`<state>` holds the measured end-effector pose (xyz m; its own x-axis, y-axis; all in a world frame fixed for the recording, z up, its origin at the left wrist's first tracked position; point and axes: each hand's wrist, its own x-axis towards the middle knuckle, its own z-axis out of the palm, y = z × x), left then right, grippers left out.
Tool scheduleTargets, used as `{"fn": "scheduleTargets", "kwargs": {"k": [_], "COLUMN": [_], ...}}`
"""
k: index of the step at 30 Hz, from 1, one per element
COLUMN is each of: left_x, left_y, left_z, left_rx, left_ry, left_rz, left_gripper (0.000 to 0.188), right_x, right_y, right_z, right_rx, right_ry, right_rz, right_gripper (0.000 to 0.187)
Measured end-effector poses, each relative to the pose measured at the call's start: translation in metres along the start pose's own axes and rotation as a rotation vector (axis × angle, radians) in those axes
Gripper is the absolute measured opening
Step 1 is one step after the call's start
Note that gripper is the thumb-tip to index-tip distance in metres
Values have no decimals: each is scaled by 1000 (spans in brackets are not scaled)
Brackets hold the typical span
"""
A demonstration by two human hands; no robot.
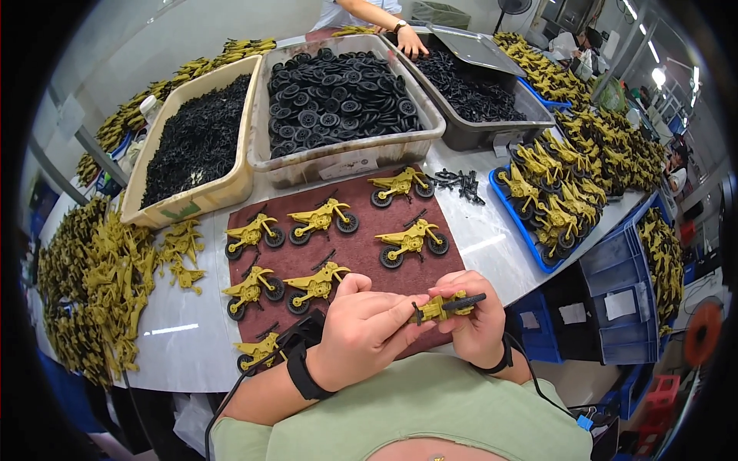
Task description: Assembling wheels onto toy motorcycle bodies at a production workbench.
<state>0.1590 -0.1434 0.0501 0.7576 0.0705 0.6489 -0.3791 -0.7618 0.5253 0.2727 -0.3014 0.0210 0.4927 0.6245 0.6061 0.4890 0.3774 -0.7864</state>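
Observation:
My left hand and my right hand meet in front of my chest, both closed on one yellow toy motorcycle. It is seen edge-on, with a black wheel toward the right hand and a small black part at its left end. Just beyond my hands a dark red cloth bears several yellow toy motorcycles with black wheels, lying on their sides. Thin black pieces lie beside most of them. My fingers partly hide the held toy.
Behind the cloth stand a tub of black wheels and two tubs of small black parts. Yellow bodies pile up at left. A blue tray of motorcycles is at right. Another person's hand reaches into the far right tub.

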Motion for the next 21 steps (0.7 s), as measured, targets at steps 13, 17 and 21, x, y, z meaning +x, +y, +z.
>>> {"fn": "scheduleTargets", "kwargs": {"k": [13,17,21], "left_x": [7,4,7], "left_y": [-15,-12,-8], "left_z": [-7,-11,-13], "left_rx": [336,478,449], "left_ry": [108,127,70], "left_rz": [158,200,150], "left_gripper": [33,31,33], "right_x": [20,18,15], "right_y": [-2,2,1], "right_z": [0,-8,-5], "right_rx": [-300,875,581], "right_ry": [-16,178,-59], "right_rz": [-28,543,645], "right_gripper": [45,40,40]}}
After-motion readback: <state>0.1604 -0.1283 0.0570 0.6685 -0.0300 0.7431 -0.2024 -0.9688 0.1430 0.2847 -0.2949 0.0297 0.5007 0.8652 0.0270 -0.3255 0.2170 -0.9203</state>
